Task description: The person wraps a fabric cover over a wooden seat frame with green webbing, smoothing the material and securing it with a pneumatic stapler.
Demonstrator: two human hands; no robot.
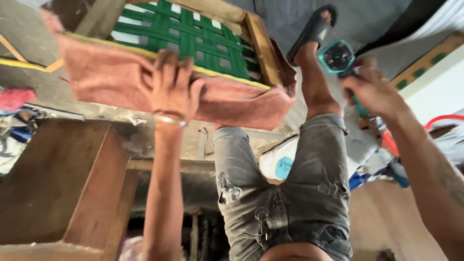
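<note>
Wooden seat frame [261, 46], green webbing [193, 36]: at 12 o'clock, raised.
Pink fabric [111, 79]: draped over the frame's near rail, 11 o'clock to centre.
Left hand [171, 84]: fingers spread, pressing the fabric against the rail; an even, taut pull would keep wrinkles out.
Right hand [369, 89]: at 2 o'clock, fingers closed around a teal power tool [338, 58], probably a stapler; blur hides the nose. Best squared to the rail, away from the fingers.

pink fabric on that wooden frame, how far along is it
Done: green webbing already crosses the wooden frame. In hand: left hand presses the pink fabric over the front rail; right hand holds a teal tool off it. Left: fixing, none visible.
</note>
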